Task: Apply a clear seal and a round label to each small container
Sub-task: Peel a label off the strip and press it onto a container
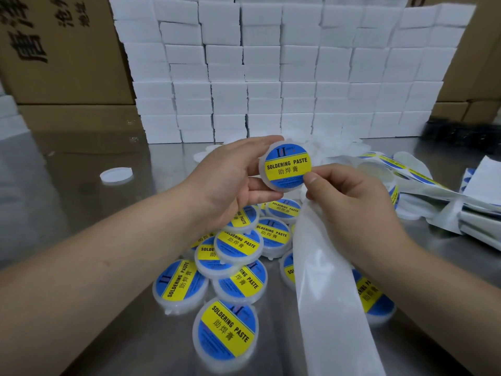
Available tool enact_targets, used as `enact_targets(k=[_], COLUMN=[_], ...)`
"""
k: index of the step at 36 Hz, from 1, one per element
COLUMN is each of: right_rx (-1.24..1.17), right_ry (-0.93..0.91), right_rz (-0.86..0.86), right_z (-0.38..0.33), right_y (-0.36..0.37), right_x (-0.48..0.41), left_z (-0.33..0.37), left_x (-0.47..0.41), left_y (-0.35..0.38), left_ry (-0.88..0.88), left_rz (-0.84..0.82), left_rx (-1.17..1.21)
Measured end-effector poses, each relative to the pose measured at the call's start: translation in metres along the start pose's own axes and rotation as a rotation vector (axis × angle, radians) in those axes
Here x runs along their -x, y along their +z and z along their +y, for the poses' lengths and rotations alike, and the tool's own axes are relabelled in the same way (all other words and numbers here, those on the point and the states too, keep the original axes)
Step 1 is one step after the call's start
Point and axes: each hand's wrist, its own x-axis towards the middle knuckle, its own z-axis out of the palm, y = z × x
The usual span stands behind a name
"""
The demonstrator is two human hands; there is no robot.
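Your left hand (230,180) gripped a tub (282,158) above the tabletop (81,213), with its round sticker (287,168) already on. Your right hand (352,202) thumbed the tub's 5 o'clock edge, fingers (333,185) curled round a white strip (333,308). Many stickered tubs (238,245) lay at 6 o'clock. Plain white ones (341,150) at 1 o'clock probably still waited.

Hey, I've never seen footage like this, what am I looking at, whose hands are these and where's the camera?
No machine here: a person works with bare hands, and the one picture comes from a camera worn on their head, looking down. The left hand holds up a small round container with a blue and yellow label. The right hand grips a white strip, its thumb at the label's edge. Below, on the metal table, lies a pile of labelled containers. Behind stand stacked white boxes.
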Motion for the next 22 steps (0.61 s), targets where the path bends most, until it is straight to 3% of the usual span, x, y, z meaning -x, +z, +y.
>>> enact_targets(k=[22], right_rx=[0.049], right_ry=[0.041], right_rz=[0.032], right_z=[0.001], right_y=[-0.0004], right_x=[-0.0007], left_z=[-0.0057], left_x=[-0.001], left_y=[0.0004], left_ry=[0.064], left_rz=[0.022], left_rx=[-0.032])
